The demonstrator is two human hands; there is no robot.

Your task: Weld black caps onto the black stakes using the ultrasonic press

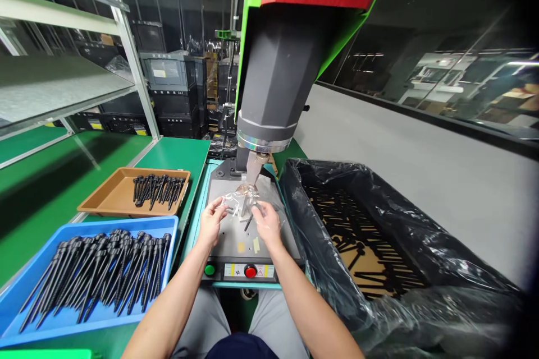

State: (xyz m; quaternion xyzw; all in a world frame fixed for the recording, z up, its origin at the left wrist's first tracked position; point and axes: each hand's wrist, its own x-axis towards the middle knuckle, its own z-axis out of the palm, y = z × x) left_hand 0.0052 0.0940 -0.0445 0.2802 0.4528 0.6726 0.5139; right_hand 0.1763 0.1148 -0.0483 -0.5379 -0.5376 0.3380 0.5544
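Observation:
Both hands are over the grey plate (229,241) of a press-like machine, below its metal horn (253,168). My left hand (213,220) is closed in a pinch on a small dark piece, mostly hidden by the fingers. My right hand (266,223) is closed on a thin black part (248,223), which points down and to the left. Clear plastic film (238,196) lies between the hands, close to the horn's tip.
At left are a blue tray (174,227) of black screw-like parts and a brown tray (112,188) with several more. A plastic-lined bin (295,196) of black parts stands at right. Green (209,270) and red (250,272) buttons sit at the machine's front.

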